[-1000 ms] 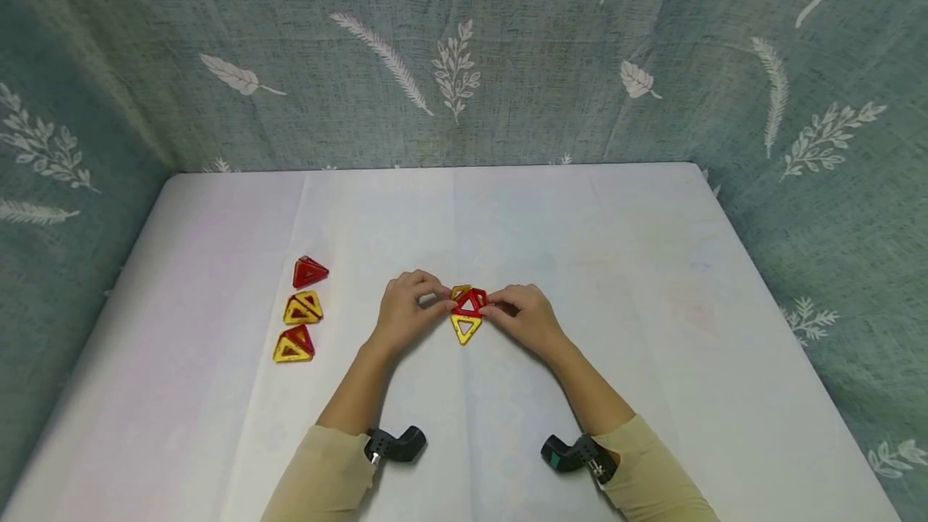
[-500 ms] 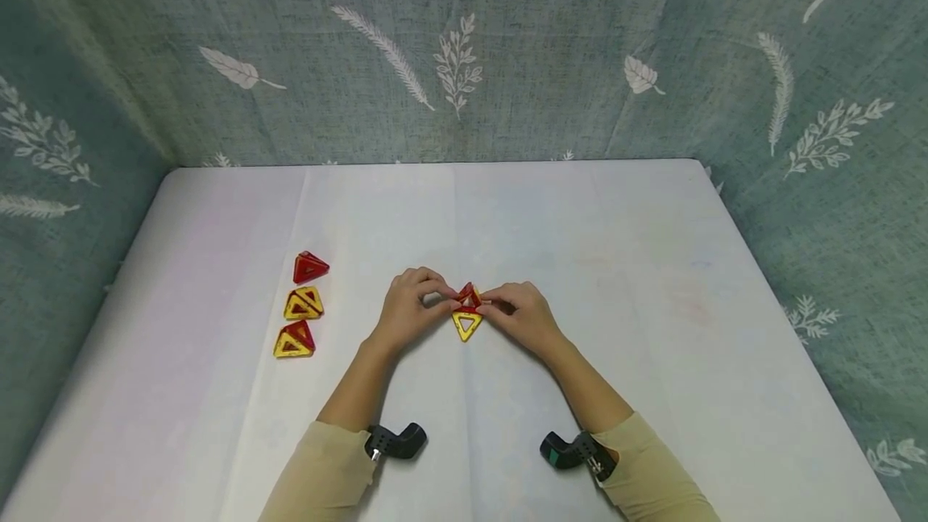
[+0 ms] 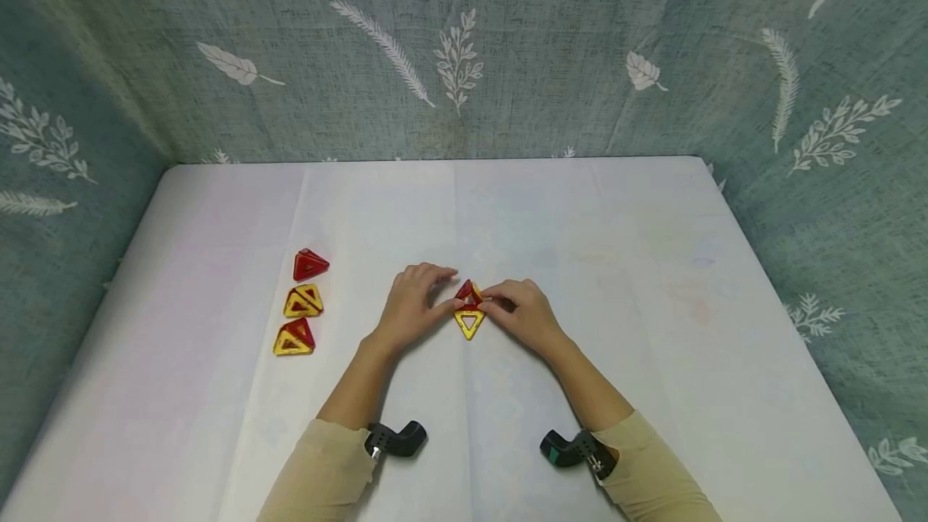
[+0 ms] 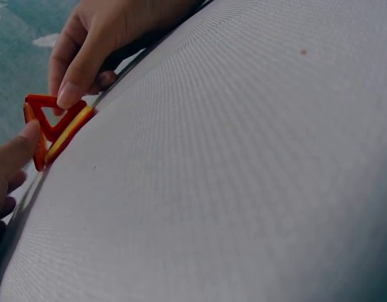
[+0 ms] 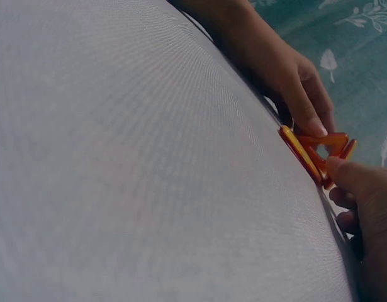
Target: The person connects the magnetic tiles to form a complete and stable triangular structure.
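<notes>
At the middle of the table stand joined triangular magnetic tiles: red tiles (image 3: 469, 293) lean up into a small pyramid, and a yellow tile (image 3: 469, 324) lies flat on its near side. My right hand (image 3: 525, 314) pinches the pyramid's right side between thumb and index finger. My left hand (image 3: 413, 304) touches its left side with the thumb, while the index finger is stretched out, apart from the tiles. Both wrist views show the raised red tile (image 4: 51, 131) between the hands, with a tile edge (image 5: 300, 154) along the tabletop. The pyramid's far side is partly hidden.
Left of the hands, three small tile pyramids stand in a column: a red one (image 3: 310, 265), a mostly yellow one (image 3: 303, 301) and a yellow-and-red one (image 3: 294, 337). A white cloth covers the table (image 3: 616, 248). A green leaf-patterned curtain (image 3: 536, 47) hangs behind and at the sides.
The red tiles, flatter a second ago, have been tilted up and together into a pyramid. My left index finger has come off the tiles and straightened; the right hand keeps its pinch.
</notes>
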Available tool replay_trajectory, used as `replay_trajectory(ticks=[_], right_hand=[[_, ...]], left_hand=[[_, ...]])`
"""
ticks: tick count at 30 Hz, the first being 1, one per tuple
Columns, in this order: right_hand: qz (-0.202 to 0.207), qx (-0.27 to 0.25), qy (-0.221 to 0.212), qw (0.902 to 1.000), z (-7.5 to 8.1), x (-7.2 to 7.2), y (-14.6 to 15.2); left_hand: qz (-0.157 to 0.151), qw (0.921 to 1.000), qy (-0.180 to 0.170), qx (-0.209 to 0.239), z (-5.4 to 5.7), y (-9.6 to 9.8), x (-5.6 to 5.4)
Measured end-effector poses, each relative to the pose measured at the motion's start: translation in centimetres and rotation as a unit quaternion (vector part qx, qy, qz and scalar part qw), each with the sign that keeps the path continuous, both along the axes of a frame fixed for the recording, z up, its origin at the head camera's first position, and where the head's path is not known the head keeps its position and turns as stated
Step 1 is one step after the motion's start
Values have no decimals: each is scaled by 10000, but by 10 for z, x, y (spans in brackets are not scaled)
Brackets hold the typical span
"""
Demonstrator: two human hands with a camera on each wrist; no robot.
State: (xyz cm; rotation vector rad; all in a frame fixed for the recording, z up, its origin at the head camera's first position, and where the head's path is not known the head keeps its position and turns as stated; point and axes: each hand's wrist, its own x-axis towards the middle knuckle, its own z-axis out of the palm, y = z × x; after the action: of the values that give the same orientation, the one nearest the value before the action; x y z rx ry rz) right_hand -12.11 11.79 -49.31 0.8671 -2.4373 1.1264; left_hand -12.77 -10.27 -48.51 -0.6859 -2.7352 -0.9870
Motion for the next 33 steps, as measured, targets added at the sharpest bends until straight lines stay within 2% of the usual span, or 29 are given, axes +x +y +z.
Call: replay_trajectory(ticks=[4, 7, 20, 29, 33], right_hand=[[-32, 97, -9, 9999, 0, -1, 1], [-58, 229, -32, 9997, 0, -1, 0], [-95, 386, -61, 9992, 2, 0, 0], [32, 475, -58, 9988, 3, 1, 1], [-16, 773, -280, 9966, 5, 4, -1]], left_hand=[[-128, 9981, 13, -597, -1, 1, -1], [-204, 9965, 20, -813, -3, 2, -2], [27, 9966, 115, -820, -4, 2, -1], [-222, 9939, 166, -1069, -3, 2, -1], [-207, 9936, 178, -1093, -4, 2, -1]])
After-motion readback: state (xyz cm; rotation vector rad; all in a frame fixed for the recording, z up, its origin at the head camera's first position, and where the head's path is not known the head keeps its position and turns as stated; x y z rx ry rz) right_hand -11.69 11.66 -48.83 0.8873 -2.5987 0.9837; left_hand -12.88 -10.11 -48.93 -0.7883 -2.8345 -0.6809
